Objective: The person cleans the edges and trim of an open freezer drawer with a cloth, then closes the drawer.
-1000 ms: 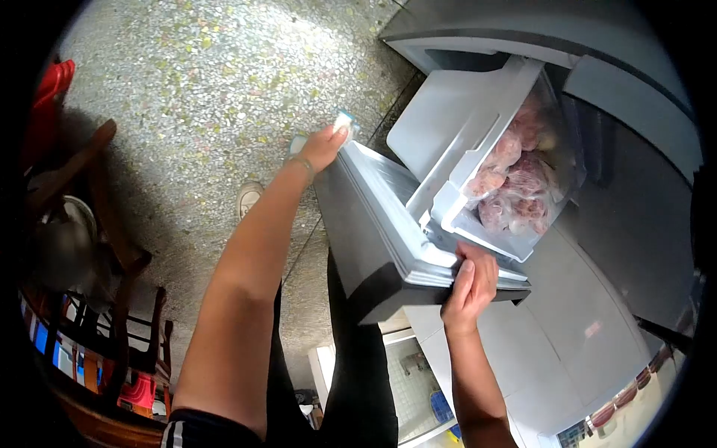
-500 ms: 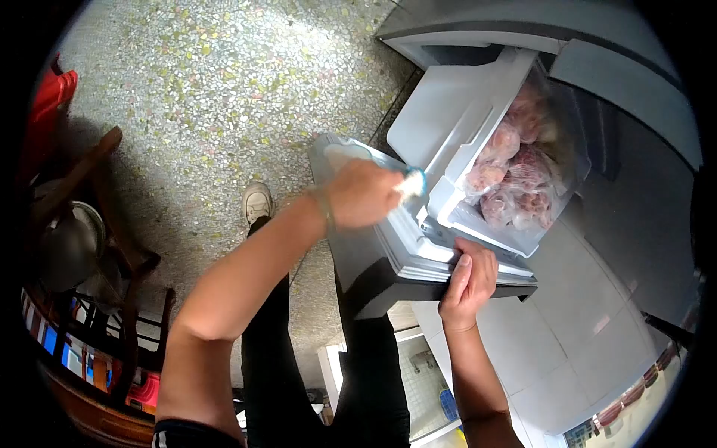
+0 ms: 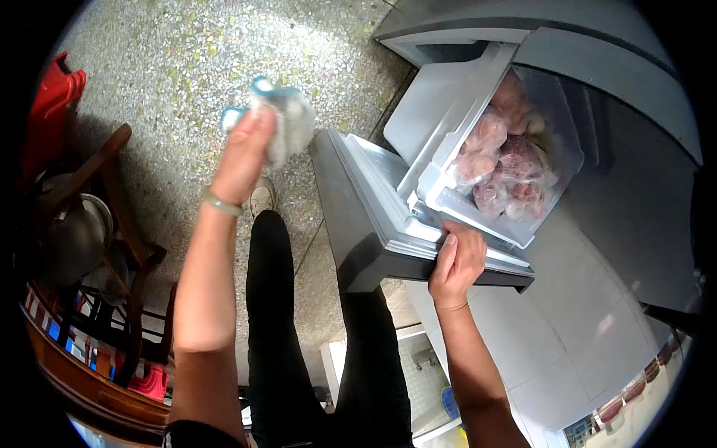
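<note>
White cloth (image 3: 294,125) with teal edges, blurred and bunched, sits in the left hand (image 3: 244,154) of a person standing before an open refrigerator (image 3: 463,21); the fingers are closed about the fabric with the thumb against it, and folds spill out on both sides of the fist; hand and cloth hang over the speckled floor (image 3: 172,127), left of the far end of the grey door (image 3: 357,224) and apart from it; a pale bracelet (image 3: 222,202) circles the left wrist.

At the door's near edge, the right hand (image 3: 459,263) is hooked over the rim, its fingers bent onto the inner side and its thumb lying alongside; how firmly it presses, one cannot tell; a thin band (image 3: 452,307) rings that wrist.

Just beyond the right hand, a drawer (image 3: 431,181) with a white rim and see-through walls juts out at an angle; clear plastic bags (image 3: 517,160) with pink and dark red contents lie heaped inside.

Black trousers (image 3: 272,291) show in the near part of the scene, a beige shoe (image 3: 262,196) just left of the door; dark wooden furniture (image 3: 97,160) stands at left, with a red plastic object (image 3: 56,112) beyond it; pale tiles (image 3: 534,332) spread at near right.
</note>
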`<state>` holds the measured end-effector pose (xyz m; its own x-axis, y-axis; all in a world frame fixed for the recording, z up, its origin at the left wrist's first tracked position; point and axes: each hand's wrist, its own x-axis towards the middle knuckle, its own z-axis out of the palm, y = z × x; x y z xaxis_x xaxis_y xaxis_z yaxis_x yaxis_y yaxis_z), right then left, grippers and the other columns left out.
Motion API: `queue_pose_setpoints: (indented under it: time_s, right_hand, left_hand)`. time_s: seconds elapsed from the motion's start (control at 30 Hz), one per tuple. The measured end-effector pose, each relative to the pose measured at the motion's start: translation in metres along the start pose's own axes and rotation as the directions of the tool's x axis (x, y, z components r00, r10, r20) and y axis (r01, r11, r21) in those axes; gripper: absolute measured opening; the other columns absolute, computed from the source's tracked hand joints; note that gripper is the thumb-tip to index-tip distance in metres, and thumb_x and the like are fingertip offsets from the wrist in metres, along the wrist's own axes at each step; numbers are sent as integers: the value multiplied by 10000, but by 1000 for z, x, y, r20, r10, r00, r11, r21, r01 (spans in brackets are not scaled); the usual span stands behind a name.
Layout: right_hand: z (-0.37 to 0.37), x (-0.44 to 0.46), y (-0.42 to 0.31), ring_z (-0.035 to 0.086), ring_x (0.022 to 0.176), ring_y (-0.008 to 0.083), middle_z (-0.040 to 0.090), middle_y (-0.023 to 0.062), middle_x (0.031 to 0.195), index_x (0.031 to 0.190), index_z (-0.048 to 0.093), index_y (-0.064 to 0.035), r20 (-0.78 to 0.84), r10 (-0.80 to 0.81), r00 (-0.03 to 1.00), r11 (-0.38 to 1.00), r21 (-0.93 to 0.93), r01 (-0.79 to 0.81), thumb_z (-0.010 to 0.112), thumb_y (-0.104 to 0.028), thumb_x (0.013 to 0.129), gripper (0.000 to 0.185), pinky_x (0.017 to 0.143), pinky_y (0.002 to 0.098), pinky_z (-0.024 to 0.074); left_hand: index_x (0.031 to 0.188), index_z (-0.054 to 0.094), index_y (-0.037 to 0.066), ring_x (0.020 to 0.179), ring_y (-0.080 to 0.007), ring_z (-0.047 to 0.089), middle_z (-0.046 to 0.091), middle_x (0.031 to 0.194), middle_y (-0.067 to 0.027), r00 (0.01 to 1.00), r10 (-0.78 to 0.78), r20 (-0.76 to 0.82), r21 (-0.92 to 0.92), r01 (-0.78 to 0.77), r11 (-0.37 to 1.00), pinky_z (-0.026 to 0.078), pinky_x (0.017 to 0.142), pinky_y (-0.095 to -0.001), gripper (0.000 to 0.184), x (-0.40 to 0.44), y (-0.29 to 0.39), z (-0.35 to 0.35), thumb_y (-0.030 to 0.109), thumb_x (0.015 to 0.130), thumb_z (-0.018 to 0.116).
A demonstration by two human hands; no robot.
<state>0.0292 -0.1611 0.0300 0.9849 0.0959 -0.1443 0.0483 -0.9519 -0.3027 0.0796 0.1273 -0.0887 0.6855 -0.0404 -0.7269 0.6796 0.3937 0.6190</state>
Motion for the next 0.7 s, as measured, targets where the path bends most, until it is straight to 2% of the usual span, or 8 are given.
queue_pose_setpoints:
  time_s: [0.1,0.17,0.27,0.47,0.5,0.53,0.6,0.7]
  right_hand:
    - [2,-1,2,553,781,271,611,103,834,891,617,-27,-3,-8,1000,1000,-6,8,447,-114,830,201,714,356,379]
    - [1,-1,3,554,785,269,610,101,834,891,617,-29,-3,-16,1000,1000,-9,16,447,-111,830,198,713,357,377]
    - [-1,-1,0,543,757,281,591,120,805,876,615,-16,-3,-10,1000,1000,5,10,415,-138,873,234,709,355,384]
    - [2,-2,2,545,767,260,589,85,791,893,620,-41,-40,-23,999,999,-27,22,472,-115,828,178,686,366,364]
    - [2,-3,4,543,766,262,593,86,804,895,618,-44,-45,-31,999,999,-30,30,479,-123,827,173,683,371,367]
    - [2,-4,5,543,766,262,593,86,804,895,618,-44,-54,-34,998,999,-29,32,479,-123,827,173,683,371,367]
    - [3,-4,6,542,769,267,594,90,814,894,613,-48,-50,-48,998,997,-57,45,490,-131,823,165,681,374,369]
    - [5,-6,9,532,754,280,574,92,787,871,607,-71,-69,-41,997,997,-66,36,516,-138,815,126,669,380,372]
  left_hand:
    - [1103,550,74,901,-188,581,605,1034,-61,975,-190,117,456,117,882,471,809,-314,397,14,-39,19,413,926,440]
    - [1078,561,51,848,-181,601,632,936,-98,934,161,319,532,-317,785,464,757,-297,343,8,-107,32,340,928,454]
    - [1041,558,37,734,-234,607,601,840,-155,980,49,193,621,-161,767,465,683,-315,318,-31,-80,54,319,919,474]
    - [1039,559,26,685,-325,589,582,800,-180,943,223,246,441,-314,841,449,629,-319,226,-110,-17,84,194,891,526]
    - [1089,552,21,828,-332,601,603,923,-184,963,128,239,427,-223,877,468,727,-330,271,-119,-13,86,145,850,581]
    - [1089,552,21,828,-332,601,603,923,-184,961,137,241,428,-232,874,468,727,-330,271,-129,-13,90,145,850,581]
    - [1133,533,2,973,-364,562,587,1053,-188,862,440,251,481,-506,716,455,839,-363,353,-155,-19,102,108,808,625]
    - [1138,525,-18,1025,-372,536,556,1103,-206,891,338,302,386,-438,812,424,901,-389,381,-220,-17,127,95,793,642]
